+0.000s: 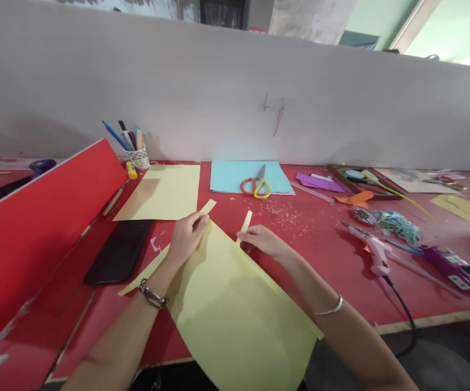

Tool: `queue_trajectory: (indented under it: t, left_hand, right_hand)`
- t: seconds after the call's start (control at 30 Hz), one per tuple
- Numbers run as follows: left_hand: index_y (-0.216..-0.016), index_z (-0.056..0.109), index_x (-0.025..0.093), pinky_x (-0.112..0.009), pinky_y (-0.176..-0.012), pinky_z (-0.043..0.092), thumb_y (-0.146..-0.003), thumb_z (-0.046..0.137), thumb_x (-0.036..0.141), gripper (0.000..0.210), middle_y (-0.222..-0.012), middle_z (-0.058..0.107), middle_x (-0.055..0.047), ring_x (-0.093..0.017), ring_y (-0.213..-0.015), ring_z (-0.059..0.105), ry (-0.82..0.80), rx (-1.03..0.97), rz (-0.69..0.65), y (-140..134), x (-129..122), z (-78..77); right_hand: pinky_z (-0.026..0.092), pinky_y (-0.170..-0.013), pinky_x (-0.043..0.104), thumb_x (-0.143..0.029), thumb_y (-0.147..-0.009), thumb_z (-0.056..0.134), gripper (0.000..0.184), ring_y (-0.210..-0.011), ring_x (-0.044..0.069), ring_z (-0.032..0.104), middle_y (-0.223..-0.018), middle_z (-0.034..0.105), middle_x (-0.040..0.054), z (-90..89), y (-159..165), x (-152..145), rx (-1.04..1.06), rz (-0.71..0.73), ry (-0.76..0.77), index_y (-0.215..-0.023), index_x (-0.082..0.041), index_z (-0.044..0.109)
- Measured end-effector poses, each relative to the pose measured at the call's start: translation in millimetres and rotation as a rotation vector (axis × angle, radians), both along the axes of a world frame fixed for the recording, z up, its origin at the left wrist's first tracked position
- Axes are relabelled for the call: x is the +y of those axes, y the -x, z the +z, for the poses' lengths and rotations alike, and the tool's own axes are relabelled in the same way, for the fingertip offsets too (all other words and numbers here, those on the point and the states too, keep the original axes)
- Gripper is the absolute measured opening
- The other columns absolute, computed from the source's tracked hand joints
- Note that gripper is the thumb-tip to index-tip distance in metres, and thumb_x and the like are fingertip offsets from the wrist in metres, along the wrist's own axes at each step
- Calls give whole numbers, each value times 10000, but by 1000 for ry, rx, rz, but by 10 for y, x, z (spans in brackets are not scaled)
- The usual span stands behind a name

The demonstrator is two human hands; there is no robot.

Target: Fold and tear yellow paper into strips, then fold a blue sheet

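A large yellow paper sheet (235, 304) lies between my forearms, its near end curving down over the table's front edge. My left hand (188, 233) pinches the sheet's far left corner, where a narrow yellow strip (208, 207) sticks out past the fingertips. On the other side, my right hand (261, 239) is closed on a second narrow strip (246, 221) along the sheet's right edge. Whether these strips are folded edges or separate pieces I cannot tell. Another yellow strip (141, 276) rests under my left wrist.
Scissors (258, 184) lie on blue paper (227, 176) at the back. A black phone (119, 252) and a red board (48, 228) are on the left. At the right are a pink glue gun (377, 252), a purple power strip (457, 266) and a yarn bundle (398, 225).
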State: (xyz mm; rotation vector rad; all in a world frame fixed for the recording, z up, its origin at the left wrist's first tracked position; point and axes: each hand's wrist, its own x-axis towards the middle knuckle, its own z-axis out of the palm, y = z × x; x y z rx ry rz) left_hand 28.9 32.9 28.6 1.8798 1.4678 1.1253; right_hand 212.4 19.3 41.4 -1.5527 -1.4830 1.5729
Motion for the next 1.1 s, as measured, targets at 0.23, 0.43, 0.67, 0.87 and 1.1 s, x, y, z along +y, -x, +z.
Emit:
queue_trajectory:
  t: [0.23, 0.43, 0.67, 0.87, 1.1]
  left_hand:
    - [-562, 408, 191, -200, -471, 288, -762, 365, 368, 271, -493, 369, 49, -96, -482, 361, -15, 5, -13, 3, 7, -43]
    - [-569, 414, 191, -201, -468, 293, -757, 365, 372, 266, -498, 386, 47, -97, -482, 370, 22, 22, -40, -25, -4, -48]
    - [-557, 419, 191, -201, -467, 290, -743, 372, 380, 269, -489, 373, 48, -99, -482, 366, 17, 13, -16, -13, -2, -22]
    - [-560, 430, 188, -200, -471, 292, -737, 374, 375, 263, -485, 378, 47, -98, -483, 374, 0, 17, -6, 0, 6, -20]
    - [-549, 419, 182, -196, -461, 283, -746, 376, 365, 272, -483, 357, 50, -90, -476, 353, 1, 31, -32, -17, -11, -16]
  right_hand:
    - [346, -530, 222, -479, -703, 503, 367, -491, 76, 450, -543, 532, -13, 4, -8, -30, -76, 151, -63, -555, -145, 538]
    - [184, -435, 213, -476, -705, 463, 417, -420, 41, 240, -449, 249, -75, 9, 64, -101, -248, 263, -217, -462, -172, 311]
    - [320, -496, 220, -428, -677, 493, 316, -480, 92, 445, -477, 472, -38, -41, 45, -74, -102, 172, -85, -525, -153, 519]
    - [404, -590, 244, -405, -647, 547, 257, -567, 122, 545, -594, 603, -4, -60, 48, -54, 65, 60, 33, -600, -156, 595]
    - [404, -598, 231, -362, -659, 551, 241, -539, 102, 526, -548, 585, -12, -21, 60, -64, 55, 70, 20, -555, -147, 582]
